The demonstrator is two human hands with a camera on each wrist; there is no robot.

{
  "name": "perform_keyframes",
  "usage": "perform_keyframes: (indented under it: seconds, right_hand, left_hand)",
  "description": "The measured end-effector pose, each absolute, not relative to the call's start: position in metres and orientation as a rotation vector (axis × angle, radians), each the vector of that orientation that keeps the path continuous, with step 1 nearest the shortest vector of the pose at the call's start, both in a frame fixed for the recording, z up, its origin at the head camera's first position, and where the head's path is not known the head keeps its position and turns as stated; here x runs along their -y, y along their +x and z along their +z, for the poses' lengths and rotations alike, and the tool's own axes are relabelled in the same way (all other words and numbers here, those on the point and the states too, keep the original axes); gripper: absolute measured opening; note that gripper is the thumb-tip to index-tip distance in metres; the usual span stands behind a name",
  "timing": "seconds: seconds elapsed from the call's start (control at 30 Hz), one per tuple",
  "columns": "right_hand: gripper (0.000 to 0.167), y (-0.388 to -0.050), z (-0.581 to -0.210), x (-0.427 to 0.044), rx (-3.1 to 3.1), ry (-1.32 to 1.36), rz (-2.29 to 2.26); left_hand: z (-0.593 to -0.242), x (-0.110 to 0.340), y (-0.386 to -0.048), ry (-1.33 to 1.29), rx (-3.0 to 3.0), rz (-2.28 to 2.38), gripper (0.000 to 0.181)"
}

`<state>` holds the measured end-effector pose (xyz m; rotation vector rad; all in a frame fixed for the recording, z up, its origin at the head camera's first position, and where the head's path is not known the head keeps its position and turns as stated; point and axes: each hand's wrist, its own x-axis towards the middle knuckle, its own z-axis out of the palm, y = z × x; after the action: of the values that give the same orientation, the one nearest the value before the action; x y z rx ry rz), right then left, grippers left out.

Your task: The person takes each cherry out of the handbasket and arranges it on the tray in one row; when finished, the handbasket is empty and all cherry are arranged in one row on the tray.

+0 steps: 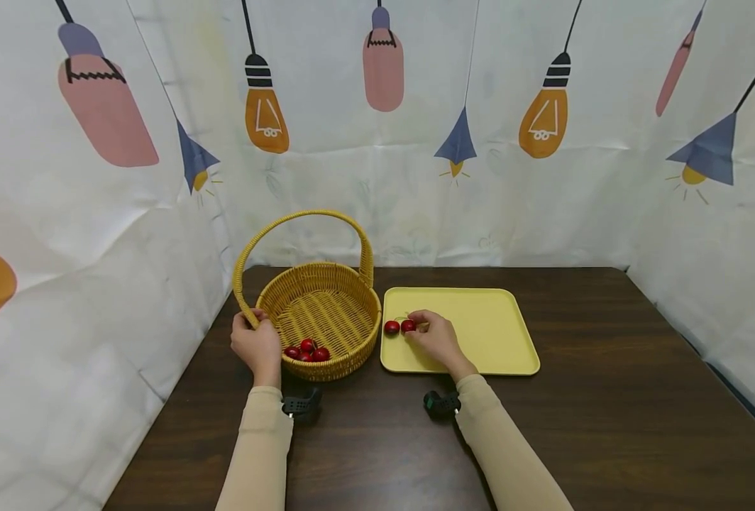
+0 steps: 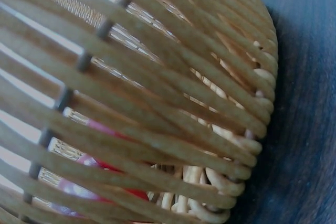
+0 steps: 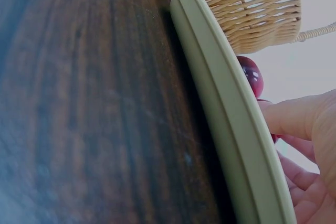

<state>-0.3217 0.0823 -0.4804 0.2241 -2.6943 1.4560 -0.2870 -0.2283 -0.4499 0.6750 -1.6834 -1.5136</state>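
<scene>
My left hand [image 1: 256, 349] grips the foot of the handle of a yellow woven basket [image 1: 366, 346]. Several red cherries [image 1: 321, 354] lie inside, at the basket's near left; parts of them show through the weave [image 2: 157, 103] in the left wrist view. Over the left part of a pale yellow tray [image 1: 480, 330], my right hand [image 1: 438, 342] pinches a cherry [image 1: 408, 326] between thumb and fingers. Just left of it is another cherry [image 1: 392, 327], also visible past the tray's rim [image 3: 231, 98] in the right wrist view. The hand partly hides the pinched cherry there.
The tray stands close to the basket's right side on a dark wooden table [image 1: 607, 397]. The basket's tall handle [image 1: 326, 212] arches above it. A white curtain [image 1: 326, 177] printed with lamps hangs behind the table and along both sides.
</scene>
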Motion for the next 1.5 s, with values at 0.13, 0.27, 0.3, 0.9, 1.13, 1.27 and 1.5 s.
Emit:
perform_keyframes:
  seconds: [0.13, 0.27, 0.3, 0.9, 1.13, 1.27, 1.5]
  right_hand:
    - [0.033, -0.323, -0.481, -0.082, 2.686, 0.226, 1.457]
    - [0.033, -0.323, -0.482, -0.083, 2.688, 0.228, 1.457]
    - [0.033, -0.323, -0.482, -0.083, 2.687, 0.228, 1.456]
    - [0.031, -0.322, -0.480, -0.088, 2.714, 0.250, 1.496]
    - [0.033, -0.323, -0.478, -0.094, 2.713, 0.279, 1.535]
    - [0.031, -0.321, -0.469, -0.098, 2.671, 0.286, 1.542]
    - [0.025, -0.309, -0.444, -0.077, 2.527, 0.408, 1.498]
  left_hand:
    - [-0.450, 0.229, -0.287, 0.671, 1.676, -1.521, 0.018]
    - [-0.450, 0.229, -0.287, 0.675, 1.677, -1.521, 0.018]
    - [-0.451, 0.229, -0.287, 0.676, 1.677, -1.519, 0.017]
    - [-0.449, 0.228, -0.287, 0.668, 1.667, -1.507, 0.017]
    - [-0.449, 0.226, -0.287, 0.668, 1.668, -1.512, 0.017]
    - [-0.450, 0.226, -0.287, 0.664, 1.676, -1.514, 0.017]
    - [-0.451, 0.228, -0.287, 0.637, 1.673, -1.500, 0.016]
